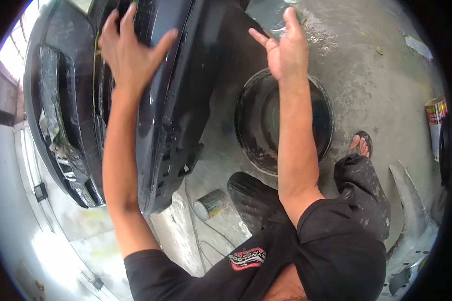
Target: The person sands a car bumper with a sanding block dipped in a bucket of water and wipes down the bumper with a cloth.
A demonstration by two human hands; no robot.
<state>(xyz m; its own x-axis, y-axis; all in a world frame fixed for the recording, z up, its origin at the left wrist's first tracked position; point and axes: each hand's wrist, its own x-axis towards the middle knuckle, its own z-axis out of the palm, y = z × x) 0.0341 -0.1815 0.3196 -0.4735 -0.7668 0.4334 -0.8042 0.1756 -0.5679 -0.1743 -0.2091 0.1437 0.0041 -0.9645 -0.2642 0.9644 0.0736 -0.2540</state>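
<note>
A large dark bumper-like part (155, 108) stands on the floor (356, 93), filling the view from nine to twelve o'clock; this looks like the thing being worked on. The left hand (128, 52) is over it at about half past ten, fingers spread wide and thumb well away from them, with nothing clamped between. Whether its fingertips touch the surface, I cannot tell. The right hand (290, 47) is raised at one o'clock, its thumb apart from the fingers that show; no held thing is visible, though the inside of the grasp is partly turned away. Its forearm crosses above a round black basin (251, 135) at two o'clock.

My reading is that the step in hand is a free-handed moment at the part, between holds rather than during one. From here, any fresh hold calls for bringing both palms to the part's edges together and closing the fingers evenly, so that it does not tip. Footing matters too: the basin sits just beside the sandalled foot (360, 144) at three o'clock, and a small can (209, 204) lies at half past six.
</note>
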